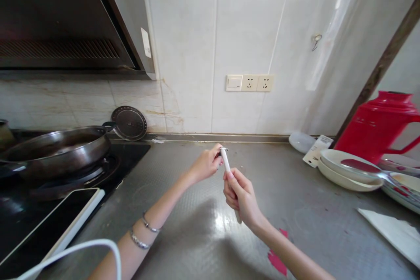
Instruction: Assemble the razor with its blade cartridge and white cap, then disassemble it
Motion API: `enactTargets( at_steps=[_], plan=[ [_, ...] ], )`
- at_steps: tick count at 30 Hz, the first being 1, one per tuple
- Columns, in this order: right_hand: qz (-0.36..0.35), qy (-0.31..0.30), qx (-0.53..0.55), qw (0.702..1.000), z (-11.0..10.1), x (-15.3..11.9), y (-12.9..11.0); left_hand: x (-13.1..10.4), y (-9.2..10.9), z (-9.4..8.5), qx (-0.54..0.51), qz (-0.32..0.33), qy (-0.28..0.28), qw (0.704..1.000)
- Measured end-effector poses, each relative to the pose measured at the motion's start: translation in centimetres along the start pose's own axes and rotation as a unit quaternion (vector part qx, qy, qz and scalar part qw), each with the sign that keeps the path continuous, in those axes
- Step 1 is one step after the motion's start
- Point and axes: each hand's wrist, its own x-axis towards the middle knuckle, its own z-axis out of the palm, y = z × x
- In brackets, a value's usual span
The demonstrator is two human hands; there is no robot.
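Note:
My right hand is wrapped round the long white handle of a slim tool, thumb lying along it. The tool is tilted over the counter, its lower end poking out below my fist. A small dark, metallic-looking part sits at its upper end, too small to identify. My left hand is closed at that upper end, with its fingertips curled against it. Two silver bracelets circle my left forearm.
A metal pan stands on the black stove at left, near a phone-like slab and white cable. Right are stacked bowls, a red jug and white sheet. Pink scraps lie on the steel counter.

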Motion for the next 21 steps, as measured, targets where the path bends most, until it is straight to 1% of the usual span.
enactTargets(
  at_steps=[4, 10, 12, 16, 19, 21],
  plan=[
    [-0.013, 0.010, 0.002, 1.000, 0.0, 0.0, -0.5, 0.0, 0.1, 0.1, 0.010, 0.004, 0.003, 1.000],
    [0.025, -0.002, -0.034, 0.999, -0.3, -0.9, 0.2, -0.1, 0.2, -0.1, 0.010, 0.008, 0.000, 1.000],
    [0.016, 0.002, -0.060, 0.998, -0.5, -1.1, 0.0, -0.1, 0.1, -0.2, 0.011, -0.001, -0.001, 1.000],
    [-0.028, 0.026, -0.117, 0.992, -1.4, -0.5, -1.9, 0.0, -0.2, -0.5, -0.021, -0.006, -0.016, 1.000],
    [-0.017, 0.045, -0.149, 0.988, -2.5, 0.3, -3.4, 0.1, -0.4, -0.7, -0.050, -0.005, -0.019, 0.999],
    [-0.008, 0.061, -0.162, 0.985, -3.4, 0.7, -3.7, 0.1, -0.6, -0.7, -0.058, -0.017, -0.018, 0.998]
  ],
)
